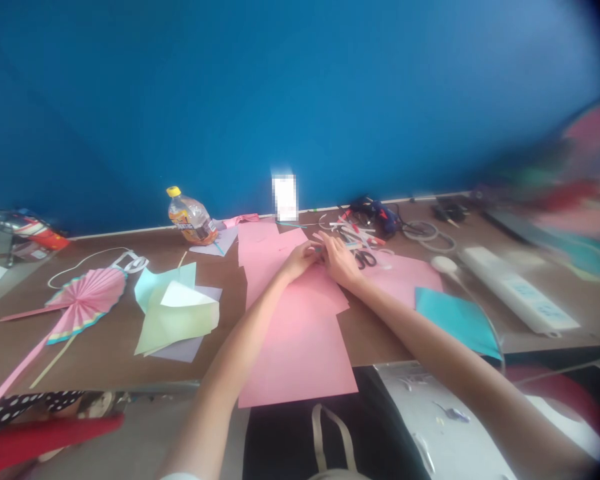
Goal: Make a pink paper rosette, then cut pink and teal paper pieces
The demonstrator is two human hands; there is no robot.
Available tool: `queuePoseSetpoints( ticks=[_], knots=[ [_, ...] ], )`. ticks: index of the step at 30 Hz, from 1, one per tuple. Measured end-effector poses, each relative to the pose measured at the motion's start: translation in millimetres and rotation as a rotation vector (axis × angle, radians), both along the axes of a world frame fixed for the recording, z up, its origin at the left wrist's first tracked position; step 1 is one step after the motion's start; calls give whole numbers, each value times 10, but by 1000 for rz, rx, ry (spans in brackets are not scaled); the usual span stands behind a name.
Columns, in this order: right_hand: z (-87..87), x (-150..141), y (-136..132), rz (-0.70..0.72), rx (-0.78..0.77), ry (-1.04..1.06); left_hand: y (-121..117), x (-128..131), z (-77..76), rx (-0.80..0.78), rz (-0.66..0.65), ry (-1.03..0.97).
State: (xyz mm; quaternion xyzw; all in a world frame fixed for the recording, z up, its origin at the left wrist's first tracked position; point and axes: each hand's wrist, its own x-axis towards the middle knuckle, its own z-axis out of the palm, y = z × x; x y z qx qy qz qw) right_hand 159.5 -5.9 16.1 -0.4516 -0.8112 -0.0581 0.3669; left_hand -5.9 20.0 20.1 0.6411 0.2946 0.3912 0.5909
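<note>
Pink paper [300, 353] lies in overlapping sheets on the worktop [110, 360], under the left hand [299, 261] and right hand [339, 261]. Their fingers nearly meet; whether they pinch anything, I cannot tell. It looks light, thin and easily creased, likely to slide, so best held flat-fingered near an edge.

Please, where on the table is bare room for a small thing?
Bare table: between the pink fan and pale green paper; between front pink sheet and right forearm. Crowded beside the right hand: scissors and strips.
</note>
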Motion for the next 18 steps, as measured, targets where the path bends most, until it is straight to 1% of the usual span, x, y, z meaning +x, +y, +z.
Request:
queuePoseSetpoints(
  ticks=[10,18],
  knots=[
    [41,6,-25,-1,7,98,24,-17,-3,-24,31,19],
    [-5,9,11,23,-1,62,-3,-4,11,-18,8,-2]
  ],
)
